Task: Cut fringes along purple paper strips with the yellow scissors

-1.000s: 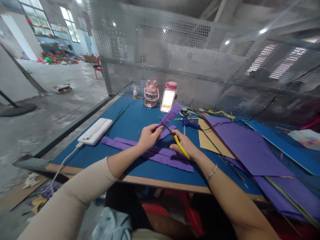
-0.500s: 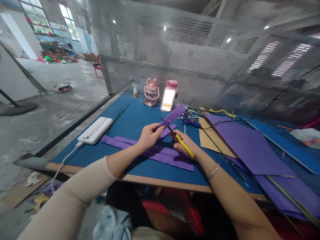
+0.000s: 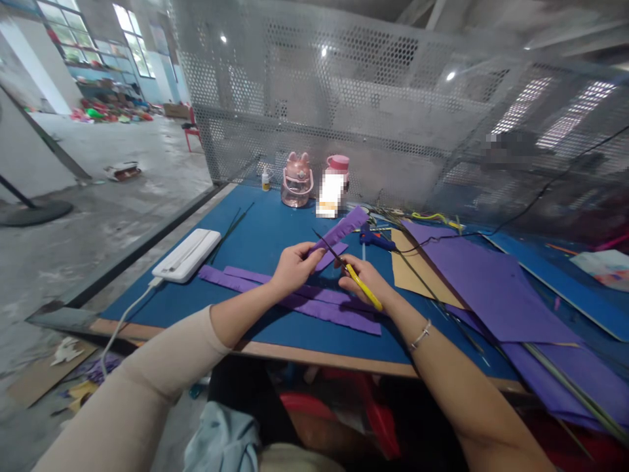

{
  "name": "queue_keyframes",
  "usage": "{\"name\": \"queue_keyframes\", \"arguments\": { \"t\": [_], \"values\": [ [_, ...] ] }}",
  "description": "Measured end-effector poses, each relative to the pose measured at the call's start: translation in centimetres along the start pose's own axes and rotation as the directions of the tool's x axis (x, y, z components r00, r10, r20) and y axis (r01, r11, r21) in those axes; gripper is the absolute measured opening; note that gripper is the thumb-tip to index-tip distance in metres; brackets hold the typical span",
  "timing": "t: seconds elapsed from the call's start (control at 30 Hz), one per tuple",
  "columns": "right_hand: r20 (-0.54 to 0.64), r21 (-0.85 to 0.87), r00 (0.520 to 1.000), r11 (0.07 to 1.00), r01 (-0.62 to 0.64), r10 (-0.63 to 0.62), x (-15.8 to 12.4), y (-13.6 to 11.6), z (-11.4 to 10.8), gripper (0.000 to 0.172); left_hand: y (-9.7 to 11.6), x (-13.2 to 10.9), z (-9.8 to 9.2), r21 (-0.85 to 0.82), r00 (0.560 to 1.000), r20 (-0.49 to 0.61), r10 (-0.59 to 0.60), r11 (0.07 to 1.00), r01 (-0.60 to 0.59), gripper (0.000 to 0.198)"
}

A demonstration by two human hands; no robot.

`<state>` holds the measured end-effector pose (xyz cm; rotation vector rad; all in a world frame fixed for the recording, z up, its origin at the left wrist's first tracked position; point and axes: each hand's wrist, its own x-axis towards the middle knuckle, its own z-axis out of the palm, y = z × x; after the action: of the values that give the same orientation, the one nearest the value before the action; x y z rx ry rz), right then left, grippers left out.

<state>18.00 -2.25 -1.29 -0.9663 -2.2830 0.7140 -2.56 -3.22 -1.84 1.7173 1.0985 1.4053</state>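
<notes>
My left hand (image 3: 297,265) pinches a purple strip (image 3: 345,227) with a wavy, snipped-looking edge, its far end pointing up and right above the table. In my right hand (image 3: 366,280) is a pair of yellow-handled scissors (image 3: 362,286), fingers closed round the grips. The dark blades cross the strip close to my left fingertips; whether they bite into it I cannot tell. Below my hands, long purple strips (image 3: 339,315) with rippled edges lie across the blue tabletop (image 3: 265,242). A short purple piece (image 3: 333,256) lies just behind the blades.
A white power bank (image 3: 187,255) with a cable lies at left. Behind stand a pink bottle (image 3: 297,183), a small glue bottle (image 3: 265,179) and a lit phone (image 3: 331,195). A blue glue gun (image 3: 376,240) and purple sheets (image 3: 484,282) are at right. Perforated metal panels (image 3: 344,98) close the back.
The strip's free end has dipped slightly and tilted a little in my left hand. Both hands and the scissors stay almost in place.
</notes>
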Motion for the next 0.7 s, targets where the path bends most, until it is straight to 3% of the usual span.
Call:
{"name": "queue_keyframes", "arguments": {
  "t": [0.47,0.7],
  "values": [
    [-0.041,-0.024,0.998,0.998,-0.053,0.052,0.06,-0.41,0.42,0.047,-0.26,0.08,0.03,-0.055,0.999,-0.012,-0.039,0.998,0.038,0.036],
    [0.069,0.073,0.995,0.995,0.066,-0.071,-0.01,0.01,0.47,0.079,-0.23,0.13,0.20,-0.097,0.994,-0.075,-0.081,0.993,0.074,0.035]
  ]
}}
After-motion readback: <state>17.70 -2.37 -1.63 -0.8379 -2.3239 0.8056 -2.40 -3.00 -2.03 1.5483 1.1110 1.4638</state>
